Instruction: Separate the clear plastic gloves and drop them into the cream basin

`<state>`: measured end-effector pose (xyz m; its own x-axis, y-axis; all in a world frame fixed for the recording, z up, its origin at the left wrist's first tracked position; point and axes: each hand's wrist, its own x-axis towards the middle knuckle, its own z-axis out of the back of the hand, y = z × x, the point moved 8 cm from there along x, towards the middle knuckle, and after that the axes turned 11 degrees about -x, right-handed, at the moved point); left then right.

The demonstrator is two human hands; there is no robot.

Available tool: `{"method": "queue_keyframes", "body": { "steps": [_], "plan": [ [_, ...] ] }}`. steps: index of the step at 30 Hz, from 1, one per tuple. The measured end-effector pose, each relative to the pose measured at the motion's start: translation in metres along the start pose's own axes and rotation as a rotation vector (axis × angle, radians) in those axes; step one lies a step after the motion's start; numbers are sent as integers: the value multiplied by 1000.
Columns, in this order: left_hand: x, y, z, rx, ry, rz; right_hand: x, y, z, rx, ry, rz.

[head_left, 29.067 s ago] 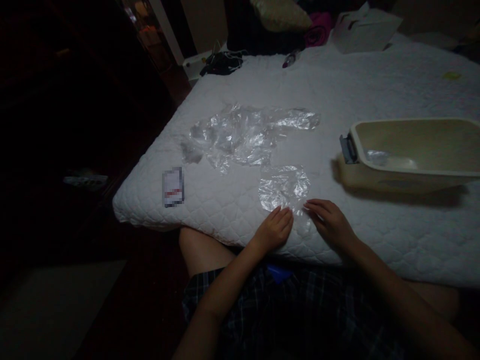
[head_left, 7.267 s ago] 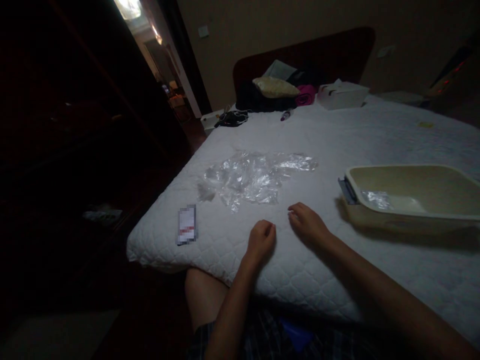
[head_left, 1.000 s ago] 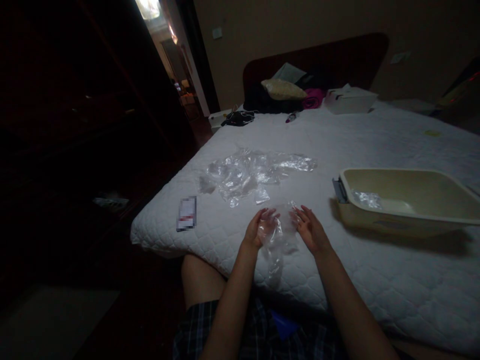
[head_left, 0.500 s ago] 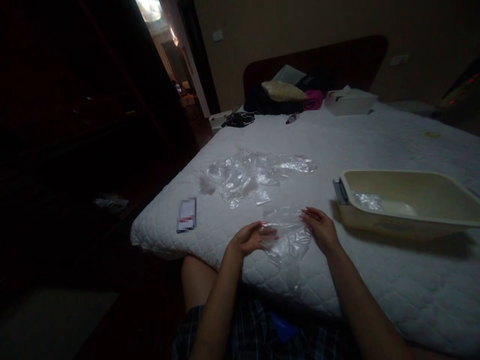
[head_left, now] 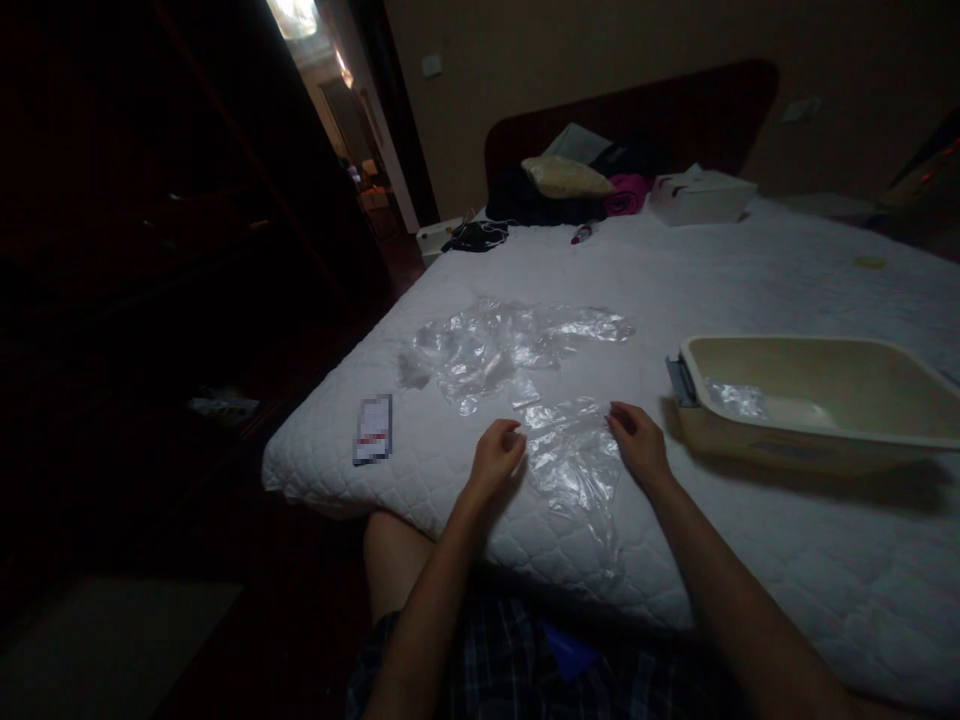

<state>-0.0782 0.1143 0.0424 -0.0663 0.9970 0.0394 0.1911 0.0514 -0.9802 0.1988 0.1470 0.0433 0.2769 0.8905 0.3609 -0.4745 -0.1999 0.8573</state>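
Observation:
A clear plastic bag [head_left: 574, 465] is stretched between my two hands over the near edge of the bed, its lower end hanging toward me. My left hand [head_left: 498, 455] pinches its upper left corner, fingers curled. At the upper right corner, my right hand [head_left: 637, 440] grips the bag between thumb and fingers. Just beyond lies a crumpled spread of clear plastic bags [head_left: 487, 345] on the white quilted mattress [head_left: 435, 455]. A small flat folded piece of plastic [head_left: 526, 392] rests between that spread and the bag I hold.
To the right stands a cream plastic bin [head_left: 810, 450] with a grey latch and a little clear plastic [head_left: 736, 400] inside. A phone-like flat object [head_left: 373, 430], blurred out, lies at left. Farther back are a white box [head_left: 701, 197], a pillow [head_left: 566, 177] and dark cloth.
My left hand has come out from behind the plastic and now pinches its corner. The bag's top edge is pulled straighter, and both hands have shifted slightly away from me.

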Motion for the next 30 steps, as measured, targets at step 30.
{"method": "queue_keyframes", "body": {
  "steps": [30],
  "plan": [
    [-24, 8, -40, 440, 310, -258, -47, 49, -9, -196, 292, 117]
  ]
}}
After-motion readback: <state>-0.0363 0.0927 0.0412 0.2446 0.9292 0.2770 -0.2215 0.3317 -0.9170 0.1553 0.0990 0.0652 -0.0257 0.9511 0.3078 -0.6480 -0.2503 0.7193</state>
